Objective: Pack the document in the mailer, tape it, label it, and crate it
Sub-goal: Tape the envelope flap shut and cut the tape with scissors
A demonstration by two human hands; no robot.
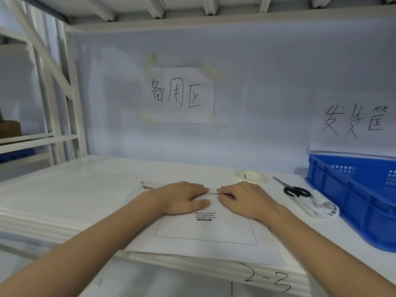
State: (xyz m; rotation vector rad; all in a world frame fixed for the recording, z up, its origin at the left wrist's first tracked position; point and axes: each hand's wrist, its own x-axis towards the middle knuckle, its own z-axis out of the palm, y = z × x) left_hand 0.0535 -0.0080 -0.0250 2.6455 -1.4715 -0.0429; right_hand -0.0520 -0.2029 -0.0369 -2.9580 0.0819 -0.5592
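A white mailer (pixel 205 236) lies flat on the white counter (pixel 64 189), directly under both hands, its near edge reaching the counter's front lip. A printed box on its face reads "Please attach sto express waybill here"; that box is empty, so no label is on yet.

The left hand (pixel 184 198) and right hand (pixel 242 200) rest palm down, side by side, at the mailer's far end. Their fingertips almost meet over a thin dark line, probably the flap fold or seal strip. Both hands are flat and pressing rather than gripping anything. The document itself cannot be seen; it may already be inside.

Just beyond the right hand sits a roll of clear tape (pixel 250 177). Further right lie black-handled scissors (pixel 291 188), their handles touching a curled strip of labels (pixel 319 205) with barcodes. Right of those, well apart from the hands, stands a blue crate (pixel 351 198), apparently empty.

Judging from this, the step in hand is pressing the flap closed before taping. Risks: uneven pressure could leave the flap creased or crooked, so tape would bridge a gap. The mailer's near edge sits at the lip, so a push toward the body could slide it off. Reaching right for the tape, a sleeveless forearm could knock the scissors.
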